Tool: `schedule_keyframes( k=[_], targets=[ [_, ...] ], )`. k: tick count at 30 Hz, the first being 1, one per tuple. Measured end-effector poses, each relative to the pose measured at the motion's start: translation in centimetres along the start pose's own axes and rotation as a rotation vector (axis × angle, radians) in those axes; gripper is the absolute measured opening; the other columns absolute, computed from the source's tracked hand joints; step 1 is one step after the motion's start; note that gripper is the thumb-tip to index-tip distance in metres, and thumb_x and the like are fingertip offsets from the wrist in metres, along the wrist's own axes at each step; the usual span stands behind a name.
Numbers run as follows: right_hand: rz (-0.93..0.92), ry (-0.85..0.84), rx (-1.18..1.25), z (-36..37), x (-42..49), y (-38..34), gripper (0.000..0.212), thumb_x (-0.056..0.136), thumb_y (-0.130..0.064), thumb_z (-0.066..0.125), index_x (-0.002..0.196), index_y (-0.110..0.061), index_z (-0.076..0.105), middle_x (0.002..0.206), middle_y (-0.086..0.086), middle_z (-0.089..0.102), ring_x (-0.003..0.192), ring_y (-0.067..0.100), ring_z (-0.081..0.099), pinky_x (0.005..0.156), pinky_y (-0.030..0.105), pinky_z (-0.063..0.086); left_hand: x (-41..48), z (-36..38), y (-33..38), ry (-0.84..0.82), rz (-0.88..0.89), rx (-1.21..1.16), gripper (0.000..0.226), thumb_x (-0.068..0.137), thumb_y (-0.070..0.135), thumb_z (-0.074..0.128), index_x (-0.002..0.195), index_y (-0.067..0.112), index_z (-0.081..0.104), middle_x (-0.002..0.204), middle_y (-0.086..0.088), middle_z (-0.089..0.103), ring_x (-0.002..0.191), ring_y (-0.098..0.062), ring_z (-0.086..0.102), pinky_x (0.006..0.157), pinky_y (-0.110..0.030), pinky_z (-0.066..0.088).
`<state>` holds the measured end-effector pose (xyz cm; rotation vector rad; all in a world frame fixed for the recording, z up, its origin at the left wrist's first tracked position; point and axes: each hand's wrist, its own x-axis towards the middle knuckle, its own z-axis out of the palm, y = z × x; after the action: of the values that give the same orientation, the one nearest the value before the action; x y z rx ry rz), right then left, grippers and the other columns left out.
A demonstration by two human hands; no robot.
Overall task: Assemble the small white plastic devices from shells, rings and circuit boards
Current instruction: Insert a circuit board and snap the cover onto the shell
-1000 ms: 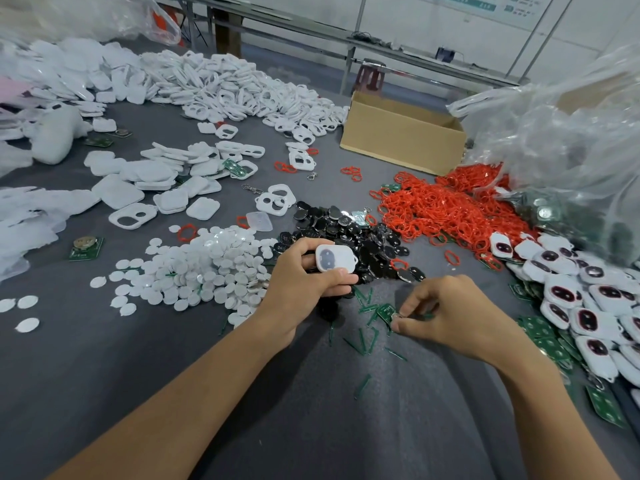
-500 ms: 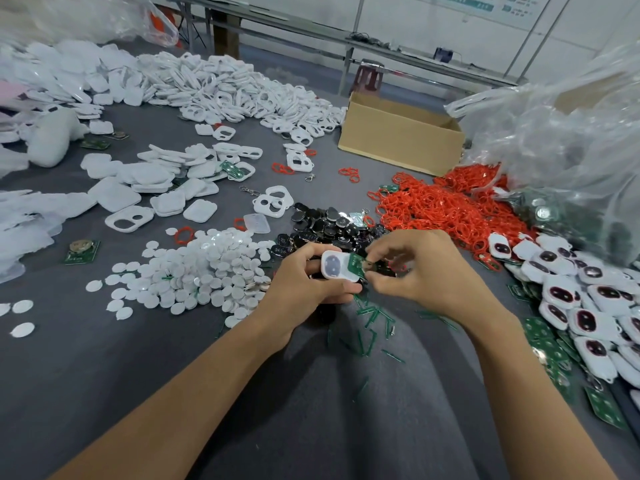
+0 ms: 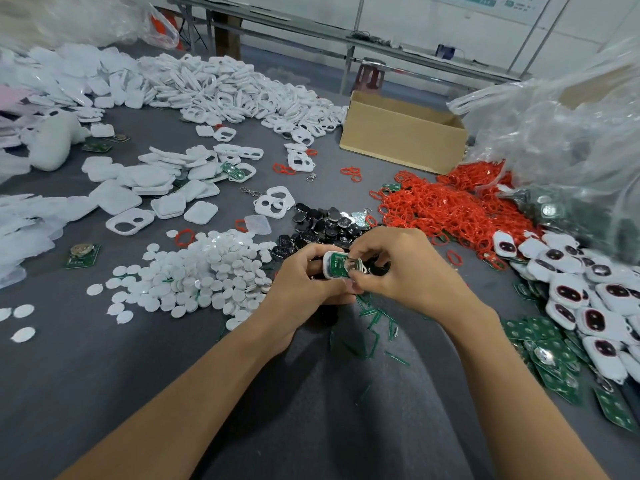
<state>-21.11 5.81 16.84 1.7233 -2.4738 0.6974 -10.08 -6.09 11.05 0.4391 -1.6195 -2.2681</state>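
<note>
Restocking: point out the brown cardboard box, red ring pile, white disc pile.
brown cardboard box (image 3: 398, 148): head view, front wall.
red ring pile (image 3: 443, 209): head view, centre.
white disc pile (image 3: 207, 268): head view, centre.

Small white shell (image 3: 326, 271) half hidden between left hand (image 3: 301, 285) and right hand (image 3: 405, 268), circuit board (image 3: 335, 264) partly covered by that hand, plastic bag (image 3: 571, 133) cut by right edge, wall sign (image 3: 519, 3) lettering unreadable

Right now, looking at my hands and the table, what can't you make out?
- Head view, whether the circuit board sits fully in the white shell in the left hand: the right hand, pinching the board, covers its end.
- Head view, inside of the cardboard box: its near wall hides it.
- Head view, contents of the plastic bag: crinkled film blurs them.
- Head view, markings on the black pieces: too small.
</note>
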Motion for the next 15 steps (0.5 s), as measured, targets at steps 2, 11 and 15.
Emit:
schedule_keyframes(
  k=[2,11,15],
  targets=[
    [0.004,0.0,-0.017,0.09,0.01,0.0,0.014,0.075,-0.017,0.074,0.088,-0.012,0.07,0.087,-0.003,0.067,0.076,0.012,0.061,0.071,0.035,0.051,0.01,-0.01,0.0,0.003,-0.006,-0.011,0.031,0.083,-0.005,0.07,0.111,0.006,0.062,0.097,-0.015,0.072,0.087,-0.029,0.072,0.078,-0.037,0.061],
    [0.002,0.021,-0.009,0.36,-0.01,-0.14,0.011,0.078,-0.016,0.072,0.088,-0.012,0.072,0.083,-0.002,0.068,0.071,0.011,0.059,0.071,0.034,0.051,0.11,0.17,0.28,0.022,-0.036,-0.073,0.016,0.101,0.007,0.047,0.105,0.005,0.062,0.084,-0.012,0.074,0.077,-0.028,0.074,0.069,-0.033,0.062],
    [-0.008,0.022,0.001,0.49,0.01,-0.22,0.012,0.078,-0.015,0.072,0.089,-0.011,0.072,0.082,0.001,0.068,0.071,0.013,0.059,0.07,0.034,0.05,0.14,0.2,0.28,0.044,-0.042,-0.076,0.017,0.101,0.003,0.046,0.107,0.004,0.062,0.082,-0.012,0.074,0.075,-0.028,0.074,0.067,-0.034,0.062]
  ],
)
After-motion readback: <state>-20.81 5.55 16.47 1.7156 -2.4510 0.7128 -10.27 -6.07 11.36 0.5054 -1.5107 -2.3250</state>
